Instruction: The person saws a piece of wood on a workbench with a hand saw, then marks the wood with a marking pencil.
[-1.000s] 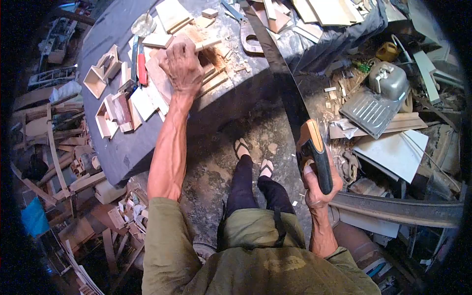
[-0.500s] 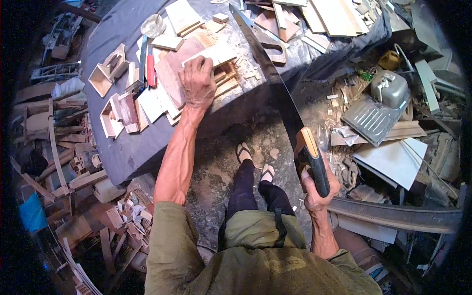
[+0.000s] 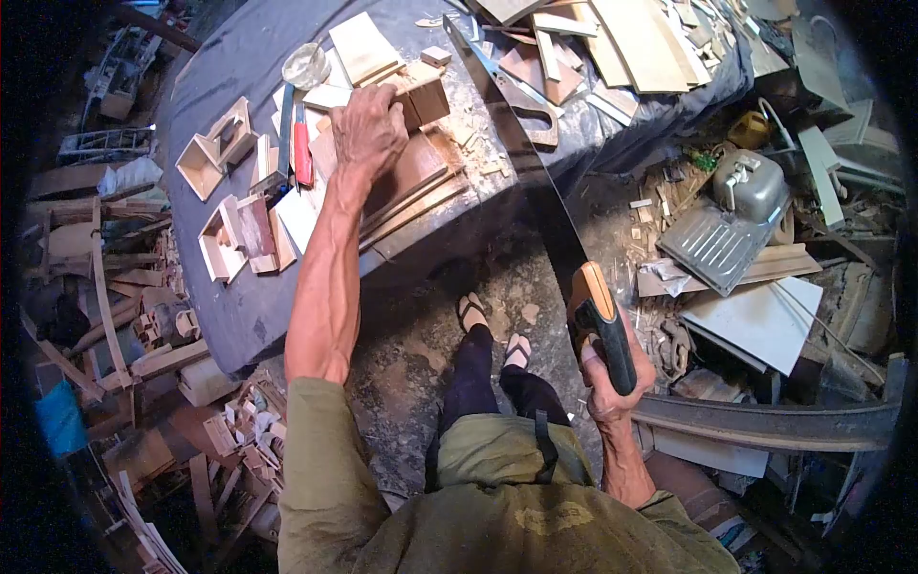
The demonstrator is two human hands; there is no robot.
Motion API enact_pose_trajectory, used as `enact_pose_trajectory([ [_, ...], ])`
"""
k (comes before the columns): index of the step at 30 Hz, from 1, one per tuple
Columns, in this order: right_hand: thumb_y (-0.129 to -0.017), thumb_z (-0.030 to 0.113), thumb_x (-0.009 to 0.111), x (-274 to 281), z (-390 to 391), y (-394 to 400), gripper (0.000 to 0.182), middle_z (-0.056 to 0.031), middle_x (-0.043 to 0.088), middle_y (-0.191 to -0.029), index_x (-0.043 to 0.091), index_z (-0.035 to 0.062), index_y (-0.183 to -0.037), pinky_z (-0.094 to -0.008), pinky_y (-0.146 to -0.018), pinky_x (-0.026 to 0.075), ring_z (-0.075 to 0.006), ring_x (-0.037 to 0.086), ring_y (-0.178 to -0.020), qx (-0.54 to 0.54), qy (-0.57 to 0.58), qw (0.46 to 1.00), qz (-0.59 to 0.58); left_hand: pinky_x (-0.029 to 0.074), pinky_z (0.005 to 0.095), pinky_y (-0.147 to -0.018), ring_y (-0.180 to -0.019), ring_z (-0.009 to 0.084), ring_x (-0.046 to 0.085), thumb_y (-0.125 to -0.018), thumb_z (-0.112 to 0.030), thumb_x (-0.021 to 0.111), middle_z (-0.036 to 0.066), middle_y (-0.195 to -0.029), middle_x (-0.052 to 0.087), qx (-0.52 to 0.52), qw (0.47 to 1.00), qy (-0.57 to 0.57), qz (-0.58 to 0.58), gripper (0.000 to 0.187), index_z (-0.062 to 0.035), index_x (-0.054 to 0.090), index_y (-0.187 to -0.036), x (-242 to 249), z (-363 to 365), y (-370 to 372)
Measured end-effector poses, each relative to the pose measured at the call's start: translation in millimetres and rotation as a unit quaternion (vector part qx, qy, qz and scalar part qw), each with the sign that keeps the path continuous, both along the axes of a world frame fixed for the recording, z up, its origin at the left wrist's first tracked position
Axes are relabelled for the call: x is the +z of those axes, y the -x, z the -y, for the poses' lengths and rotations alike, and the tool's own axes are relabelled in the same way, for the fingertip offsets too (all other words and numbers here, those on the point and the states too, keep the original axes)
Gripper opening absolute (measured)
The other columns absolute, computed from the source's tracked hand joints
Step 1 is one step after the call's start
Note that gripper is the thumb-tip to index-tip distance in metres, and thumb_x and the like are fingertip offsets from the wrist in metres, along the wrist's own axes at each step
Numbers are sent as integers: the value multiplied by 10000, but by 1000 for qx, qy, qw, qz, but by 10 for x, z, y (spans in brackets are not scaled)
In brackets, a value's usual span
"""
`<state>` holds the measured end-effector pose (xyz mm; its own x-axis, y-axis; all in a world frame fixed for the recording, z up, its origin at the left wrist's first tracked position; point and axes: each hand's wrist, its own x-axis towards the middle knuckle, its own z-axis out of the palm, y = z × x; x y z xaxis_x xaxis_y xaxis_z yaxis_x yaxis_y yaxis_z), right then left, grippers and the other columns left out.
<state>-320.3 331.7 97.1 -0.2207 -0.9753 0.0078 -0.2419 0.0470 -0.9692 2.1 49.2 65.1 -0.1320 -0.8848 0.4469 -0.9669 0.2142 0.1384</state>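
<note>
My right hand [image 3: 617, 378] is wrapped around the black and orange handle of a handsaw [image 3: 542, 196]. The long dark blade slants up and away, its tip near the far part of the table. Over the stacked boards, my left hand [image 3: 371, 132] grips a small wooden piece [image 3: 423, 103], whose brown face shows to the right of my fingers. Below it lie reddish-brown boards [image 3: 411, 180] at the table's near edge, with sawdust beside them. Left of that hand are a red-handled tool [image 3: 303, 153] and a round clear container [image 3: 305, 67].
Small open wooden boxes [image 3: 223, 239] sit on the cloth-covered table [image 3: 268, 306]. Pale boards [image 3: 641, 48] and a second saw's handle [image 3: 537, 129] lie at the back right. Scrap wood and a metal sink [image 3: 727, 225] crowd the floor.
My left hand has moved away from me with the wooden piece, which now shows its brown face; the boards beneath are more exposed. The saw has shifted slightly and stays in my right hand.
</note>
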Motion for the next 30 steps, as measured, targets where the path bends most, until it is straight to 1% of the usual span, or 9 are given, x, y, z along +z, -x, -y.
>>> enact_pose_trajectory([
  [5,-733,14,692,10,55,-64,582,-141,748,-994,613,-23,-1308,-280,-806,542,-139,707,-841,4,-18,1000,-22,474,504,-834,-1043,313,629,-906,-262,531,157,-1024,673,36,994,-103,11,276,-53,695,-980,-87,281,7],
  [9,-731,2,693,-35,156,-137,580,-147,753,-987,611,-34,-1303,-267,-772,550,-137,720,-824,29,47,998,-33,488,475,-860,-1038,335,576,-891,-241,559,155,-1038,613,2,1000,6,-10,242,-49,687,-963,-460,297,-108],
  [12,-743,-14,687,-91,191,-143,571,-151,752,-997,607,-36,-1308,-267,-763,552,-144,727,-839,60,70,994,-65,483,466,-878,-1066,346,536,-889,-253,575,156,-1100,570,3,1000,21,-18,257,-54,673,-1019,-557,200,-96],
  [15,-749,-25,682,-89,274,-201,573,-165,747,-1016,602,-31,-1316,-266,-766,550,-154,730,-856,59,69,995,-34,461,487,-918,-1110,356,515,-893,-268,581,169,-1159,549,60,997,-40,-7,304,-57,648,-1102,-540,104,-10],
  [18,-751,-31,678,-137,331,-221,584,-177,743,-1032,593,-28,-1329,-267,-755,551,-156,729,-847,71,60,995,-22,433,508,-954,-1137,371,493,-884,-246,586,185,-1169,528,93,995,33,-10,319,-53,625,-1135,-701,77,117],
  [21,-751,-38,676,-202,404,-227,597,-186,741,-1031,587,-21,-1341,-267,-752,550,-147,724,-852,91,67,993,-16,393,530,-979,-1115,401,503,-923,-222,542,203,-1178,557,105,992,42,-58,303,-22,611,-1141,-742,19,176],
  [24,-747,-48,673,-286,425,-241,610,-183,741,-1029,583,-17,-1349,-267,-738,549,-137,716,-828,103,64,993,-10,389,537,-976,-1112,405,500,-917,-210,527,227,-1134,569,87,995,21,-53,312,13,605,-1121,-709,-5,154],
  [27,-747,-49,672,-325,425,-271,614,-172,743,-1000,582,-13,-1353,-259,-714,543,-122,702,-782,100,55,993,-6,392,533,-969,-1102,411,501,-912,-203,517,243,-1096,577,45,998,33,11,317,31,601,-1108,-842,86,25],
  [30,-753,-46,674,-399,435,-273,612,-154,745,-960,580,-11,-1357,-255,-685,538,-108,684,-731,102,100,990,-10,411,514,-937,-1088,386,484,-870,-216,573,206,-1086,534,80,996,33,-26,305,-7,608,-1089,-809,49,83],
])
